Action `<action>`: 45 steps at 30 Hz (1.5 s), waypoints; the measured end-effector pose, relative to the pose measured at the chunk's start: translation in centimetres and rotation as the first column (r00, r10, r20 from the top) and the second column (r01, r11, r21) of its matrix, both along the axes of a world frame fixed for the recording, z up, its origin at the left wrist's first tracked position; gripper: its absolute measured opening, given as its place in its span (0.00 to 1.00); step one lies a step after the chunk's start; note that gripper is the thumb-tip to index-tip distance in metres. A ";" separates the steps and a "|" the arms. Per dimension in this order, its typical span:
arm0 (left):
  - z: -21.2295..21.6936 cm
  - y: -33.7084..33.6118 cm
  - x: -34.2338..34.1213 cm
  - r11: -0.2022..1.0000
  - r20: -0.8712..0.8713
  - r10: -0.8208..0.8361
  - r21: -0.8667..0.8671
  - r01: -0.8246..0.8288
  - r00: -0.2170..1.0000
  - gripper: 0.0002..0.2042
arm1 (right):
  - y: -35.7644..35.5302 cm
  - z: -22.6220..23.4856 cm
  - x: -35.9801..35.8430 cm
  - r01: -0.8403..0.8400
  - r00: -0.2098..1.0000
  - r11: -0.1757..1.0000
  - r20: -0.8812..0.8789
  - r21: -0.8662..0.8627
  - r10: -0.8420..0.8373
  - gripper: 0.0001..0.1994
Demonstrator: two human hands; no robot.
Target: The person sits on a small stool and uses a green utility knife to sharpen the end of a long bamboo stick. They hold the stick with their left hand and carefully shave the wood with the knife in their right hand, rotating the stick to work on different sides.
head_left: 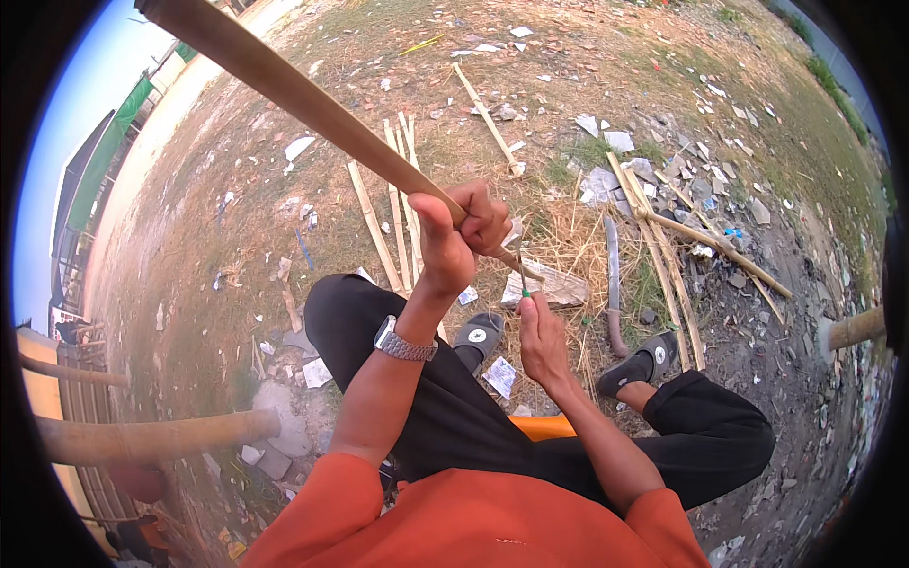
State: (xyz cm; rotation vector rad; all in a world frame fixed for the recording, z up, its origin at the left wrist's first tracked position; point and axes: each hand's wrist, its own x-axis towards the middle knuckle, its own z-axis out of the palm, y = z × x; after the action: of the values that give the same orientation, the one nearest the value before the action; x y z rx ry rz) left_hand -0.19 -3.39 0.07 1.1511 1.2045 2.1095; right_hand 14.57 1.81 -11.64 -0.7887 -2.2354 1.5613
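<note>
My left hand (pixel 460 230), with a watch on its wrist, is wrapped round a long bamboo strip (pixel 312 104). The strip slants from the upper left down toward my right hand (pixel 543 343). That hand is closed round the green handle of a small knife (pixel 519 257), whose thin blade points up and lies against or very near the strip's lower end. Just beyond my right hand, a pale wooden block (pixel 565 287) rests on the ground. A machete (pixel 613 270) with a curved handle lies to the right of the block, near my right foot.
Split bamboo strips (pixel 371 223) lie ahead on the left, and more bamboo strips (pixel 668 284) on the right. A bamboo stick (pixel 724 248) crosses them. Bamboo posts stand at left (pixel 156 441) and right (pixel 855 328). Broken tile pieces (pixel 620 142) litter the ground.
</note>
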 end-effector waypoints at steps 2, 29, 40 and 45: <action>-0.1 0.1 -0.1 1.000 0.003 -0.004 0.017 0.004 1.000 0.36 | -0.2 -0.4 0.0 0.011 1.000 1.000 -0.008 0.017 -0.011 0.17; -0.3 0.4 -0.5 0.966 -0.044 -0.251 0.057 0.253 0.967 0.36 | 0.5 0.4 -0.7 0.033 0.998 0.999 -0.047 0.036 -0.031 0.14; -0.4 0.0 -0.4 0.985 -0.003 -0.173 0.005 0.173 0.985 0.37 | 0.5 -0.6 -0.5 0.033 0.999 0.995 -0.035 0.093 -0.029 0.15; -0.3 0.4 -0.5 0.981 -0.041 -0.187 0.053 0.189 0.982 0.36 | 2.0 -2.6 -0.8 0.043 0.995 0.995 0.089 0.086 -0.051 0.16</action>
State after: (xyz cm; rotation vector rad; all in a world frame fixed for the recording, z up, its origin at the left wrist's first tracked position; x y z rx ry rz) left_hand -0.65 -2.97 -0.26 1.2799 1.0136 2.0006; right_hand 13.72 3.76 -14.20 -0.8981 -2.3125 1.4268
